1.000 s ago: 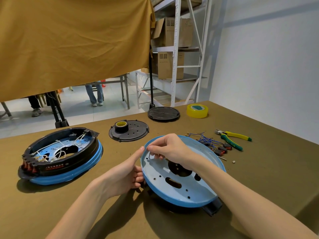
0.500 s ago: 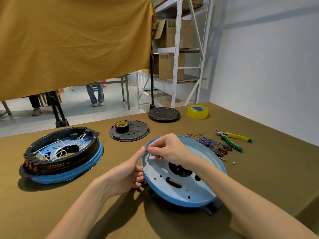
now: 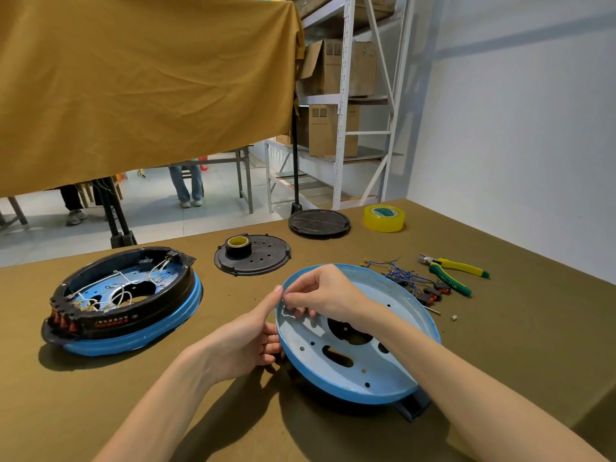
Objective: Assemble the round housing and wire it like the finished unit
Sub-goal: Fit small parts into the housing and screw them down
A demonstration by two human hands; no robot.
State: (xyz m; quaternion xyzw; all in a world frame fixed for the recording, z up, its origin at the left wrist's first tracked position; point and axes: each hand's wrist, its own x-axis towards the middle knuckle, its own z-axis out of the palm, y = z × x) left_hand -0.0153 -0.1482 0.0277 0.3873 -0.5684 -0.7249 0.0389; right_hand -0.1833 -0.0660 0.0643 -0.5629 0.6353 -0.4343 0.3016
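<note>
Olive bench [image 3: 533,345]. Left hand [image 3: 248,341] kept gripping blue pan [image 3: 393,371] rim; right hand [image 3: 328,293] stayed pinching small, indistinct part inside. Nothing shifted; fitting unfinished.

Two bare forearms reach into view from the bottom edge, with no sleeves, gloves, watch or rings visible on them. The left hand [image 3: 245,341] and right hand [image 3: 328,291] show short, plain, unpainted fingernails.

Workshop: steel shelving [image 3: 346,105] with cartons behind the bench [image 3: 520,328]; pliers [image 3: 450,273] and wires [image 3: 400,275] on it.
</note>
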